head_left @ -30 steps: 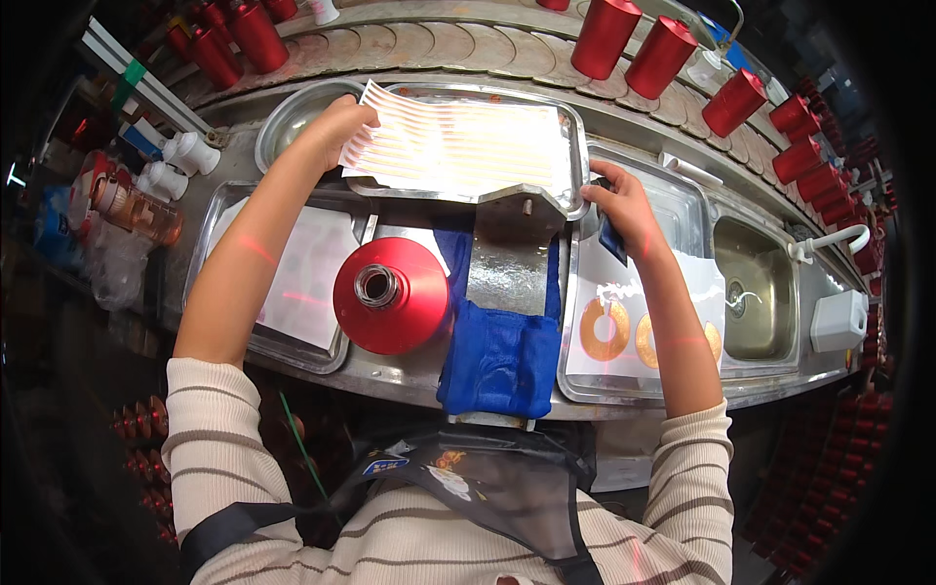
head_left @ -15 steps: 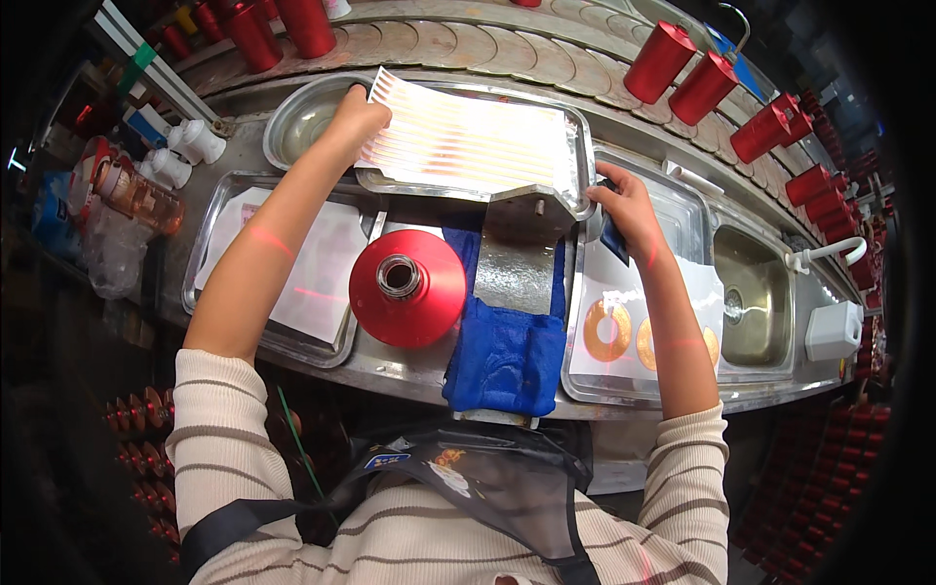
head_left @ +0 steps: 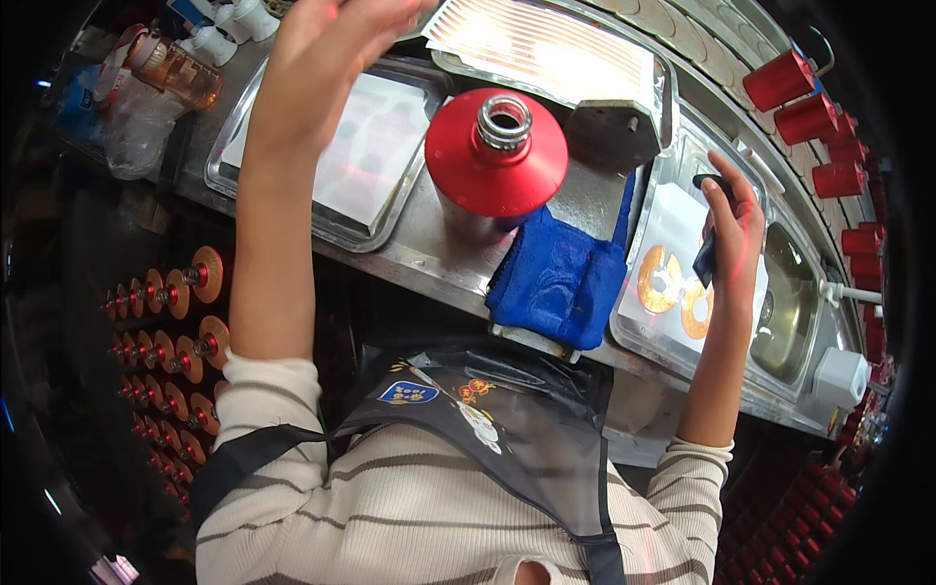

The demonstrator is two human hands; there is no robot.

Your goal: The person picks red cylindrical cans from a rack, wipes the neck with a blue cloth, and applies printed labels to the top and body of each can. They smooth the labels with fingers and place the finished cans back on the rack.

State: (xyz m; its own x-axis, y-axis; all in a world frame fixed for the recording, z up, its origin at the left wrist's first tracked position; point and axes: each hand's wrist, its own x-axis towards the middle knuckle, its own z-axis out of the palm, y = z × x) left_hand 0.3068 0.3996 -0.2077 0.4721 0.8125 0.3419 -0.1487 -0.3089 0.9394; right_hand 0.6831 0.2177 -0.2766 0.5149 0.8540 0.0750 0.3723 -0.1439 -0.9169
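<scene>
My left hand (head_left: 322, 78) is raised over the left side of the bench, fingers stretched out, with nothing in it. Beyond its fingertips, a white sheet with gold stripes (head_left: 546, 44) lies in a metal tray. My right hand (head_left: 738, 226) grips a small dark flat piece (head_left: 706, 255), its kind unclear, above a sheet with gold ring shapes (head_left: 659, 280). Between the hands stands a red metal bottle (head_left: 526, 175) with an open threaded neck. A blue cloth (head_left: 561, 283) covers the near end of a metal stand (head_left: 612, 135).
A tray (head_left: 388, 229) with white paper lies under my left forearm. At the right are a sink (head_left: 788, 292) with a white tap and a white jug (head_left: 840, 377). Red bottles (head_left: 780, 80) line the conveyor behind. Several bottles fill racks below the bench.
My left hand has let go of the striped sheet and drawn back. My right hand has left the far tray's edge and moved right, still with the dark piece. The view has shifted.
</scene>
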